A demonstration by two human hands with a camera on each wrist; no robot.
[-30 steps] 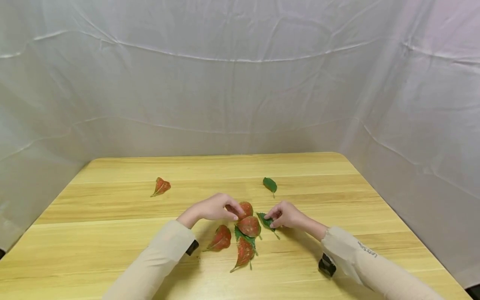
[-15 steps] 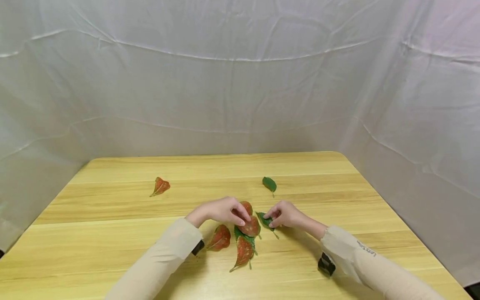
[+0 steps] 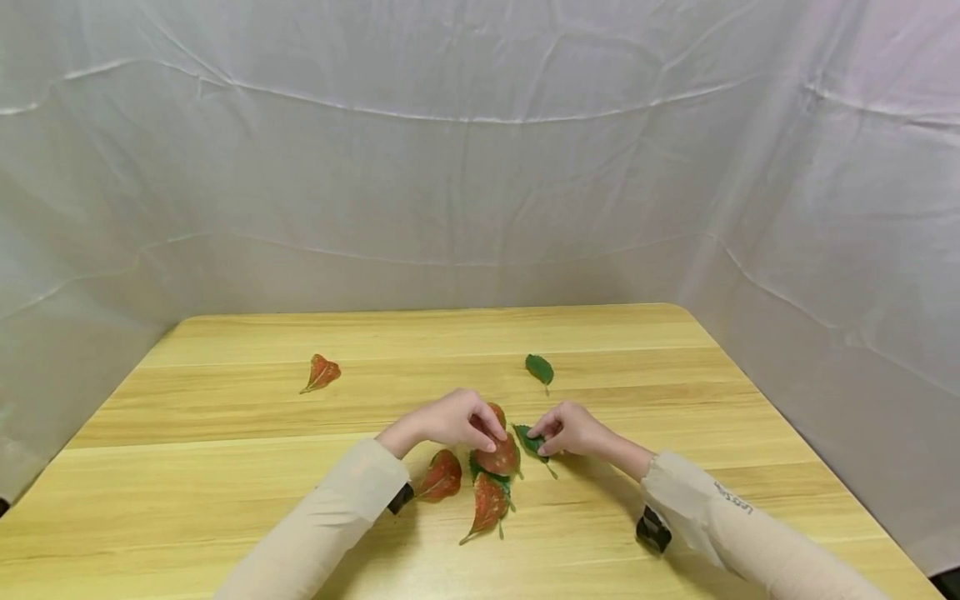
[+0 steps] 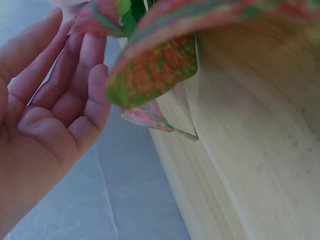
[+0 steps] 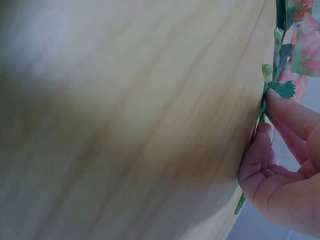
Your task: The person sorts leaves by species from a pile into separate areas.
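Just left of the table's middle line, my left hand point(image 3: 456, 419) pinches the upper left edge of a speckled red leaf point(image 3: 501, 458). Its thumb and index finger lie close together there; in the left wrist view the other fingers are loosely bent behind a reddish leaf point(image 4: 97, 22). Another red leaf point(image 3: 497, 414) is partly covered behind that hand. To the right, my right hand point(image 3: 573, 431) grips a dark green leaf point(image 3: 531, 442) across its width, with the stem pointing toward me. The right wrist view shows its fingertips at the table surface around a thin green edge.
Overlapping below the pinched leaf are a green leaf point(image 3: 477, 467) and a red leaf point(image 3: 489, 504). One more red leaf point(image 3: 442, 477) lies left of them. Farther back are a single red leaf point(image 3: 322, 372) and a green leaf point(image 3: 540, 368). Pale cloth point(image 3: 465, 183) walls the wooden table point(image 3: 225, 467).
My left hand has shifted right and slightly toward me, from the rear red leaf to the middle red leaf. The right hand stays in place on the green leaf.
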